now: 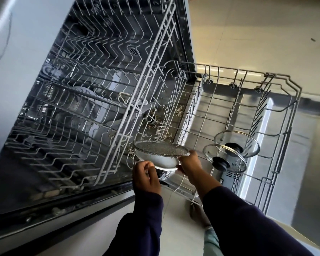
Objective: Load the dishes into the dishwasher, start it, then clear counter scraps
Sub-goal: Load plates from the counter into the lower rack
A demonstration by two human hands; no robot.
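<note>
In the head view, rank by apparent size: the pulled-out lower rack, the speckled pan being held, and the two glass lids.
1. Lower rack, by far the largest.
2. Speckled pan, held by the right hand.
3. The farther glass lid and nearer glass lid look alike; overlap and differing distance from the camera make ranking them unsure.

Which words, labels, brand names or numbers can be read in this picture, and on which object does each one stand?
None can be read.
Door panel of the dishwasher, seen behind the two glass lids: small light marks, too small and blurred to read.
Pan, held by the right hand with the left hand beside it: no text visible.
Lower rack and upper rack: no labels visible.
</note>
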